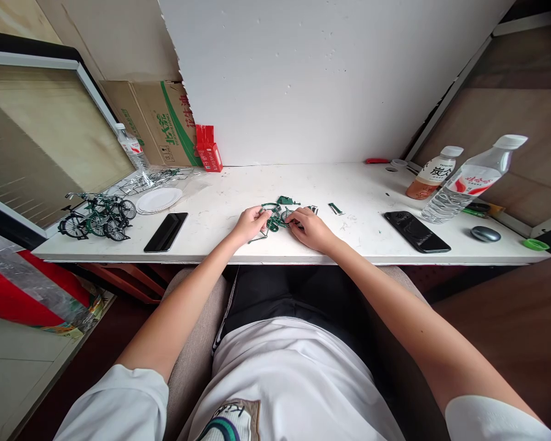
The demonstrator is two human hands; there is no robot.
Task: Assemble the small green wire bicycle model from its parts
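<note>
Person seated at white table (pixel 220 190), both bare hands at the near edge, around the middle. Small green model parts (pixel 274 224) lie between and under the fingers, a spoked wheel among them. Left hand (pixel 252 224): thumb and fingertips pinched nearly together on a green piece at the cluster's left side. Right hand (pixel 309 229): fingers curled down over the cluster's right side, touching it; cannot tell how far open or whether it grips anything.

Green block-like piece (pixel 285 200) just beyond the cluster, far side. Loose green strips (pixel 335 209) right of the right hand, apart from it.

Left end: dark green and black model bicycles (pixel 96 217) bunched together, white plate (pixel 160 200) right of and beyond them, black phone (pixel 166 232) nearer. Far left: clear bottle (pixel 132 149), cardboard box (pixel 153 122), small red box (pixel 208 150).

Right: second phone (pixel 417 231), dark mouse (pixel 485 234), brown-drink bottle (pixel 434 173), larger water bottle (pixel 472 184), green cap (pixel 536 244) near the corner.
</note>
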